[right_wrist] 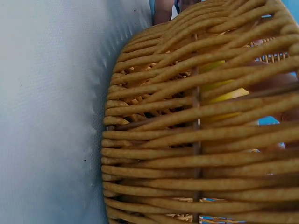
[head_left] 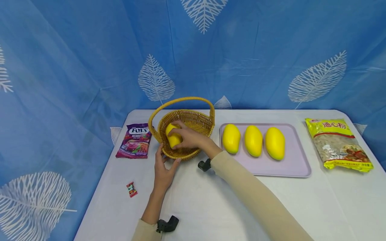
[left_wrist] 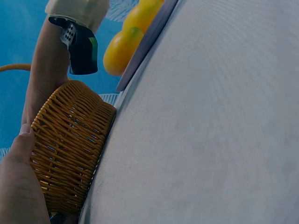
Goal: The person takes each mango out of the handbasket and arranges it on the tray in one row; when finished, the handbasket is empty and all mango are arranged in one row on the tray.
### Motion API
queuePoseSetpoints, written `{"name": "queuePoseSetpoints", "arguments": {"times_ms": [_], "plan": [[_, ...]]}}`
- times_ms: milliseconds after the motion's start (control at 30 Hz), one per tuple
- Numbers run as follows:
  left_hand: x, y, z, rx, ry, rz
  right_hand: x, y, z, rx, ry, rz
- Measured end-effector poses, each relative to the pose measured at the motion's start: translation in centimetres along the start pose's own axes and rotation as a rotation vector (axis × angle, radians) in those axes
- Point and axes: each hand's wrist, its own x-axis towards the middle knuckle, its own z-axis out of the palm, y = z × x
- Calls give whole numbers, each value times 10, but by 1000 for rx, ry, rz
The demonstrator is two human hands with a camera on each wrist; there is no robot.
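Observation:
A yellow mango (head_left: 175,141) is inside the wicker basket (head_left: 197,124), near its left side. My right hand (head_left: 192,138) reaches over the rim and grips this mango with fingers and thumb. Through the weave, the right wrist view shows a yellow patch of mango (right_wrist: 226,98). At the basket's front left, my left hand (head_left: 163,172) holds the side, its thumb (left_wrist: 21,144) against the rim in the left wrist view. Three more mangoes (head_left: 253,140) lie in a row on a pale purple tray (head_left: 277,169) right of the basket.
Left of the basket lies a purple candy bag (head_left: 134,141), with a small red wrapped candy (head_left: 131,189) in front of it. A yellow pasta bag (head_left: 339,144) lies at the far right. The basket's arched handle (head_left: 181,99) stands up; a blue curtain (head_left: 241,50) hangs behind the table.

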Motion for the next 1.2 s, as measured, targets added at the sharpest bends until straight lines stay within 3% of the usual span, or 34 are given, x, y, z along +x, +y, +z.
{"name": "queuePoseSetpoints", "arguments": {"times_ms": [600,833,1200], "plan": [[-1,-1,1,2,0,-9,0,3,8,-36,75,-20],[1,-2,2,-6,-3,5,-17,2,-7,18,151,-82],[-2,0,2,2,0,-23,-51,5,-20,-35,259,-120]]}}
